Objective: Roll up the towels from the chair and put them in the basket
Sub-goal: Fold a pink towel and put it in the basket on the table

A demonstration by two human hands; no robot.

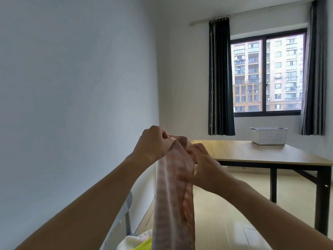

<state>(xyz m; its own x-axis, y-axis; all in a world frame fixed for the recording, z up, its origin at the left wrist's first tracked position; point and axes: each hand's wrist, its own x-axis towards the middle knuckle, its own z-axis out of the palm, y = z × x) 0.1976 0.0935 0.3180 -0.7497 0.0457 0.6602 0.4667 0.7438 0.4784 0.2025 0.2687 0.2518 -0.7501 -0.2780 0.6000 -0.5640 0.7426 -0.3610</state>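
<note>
A pink striped towel (173, 204) hangs lengthwise in front of me, held up in the air. My left hand (153, 143) pinches its top edge. My right hand (203, 168) grips the towel just below and to the right of that, fingers wrapped around the cloth. At the bottom edge, more towels (137, 241), white and yellow-green, lie in a heap on a grey chair (126, 210) by the left wall. A white perforated basket (268, 135) stands on the far end of the wooden table (252, 152), well beyond my hands.
The table with black legs fills the right side of the room. Behind it is a window with dark curtains (220, 78). A white wall runs along the left. Light wooden floor (225, 213) lies between chair and table.
</note>
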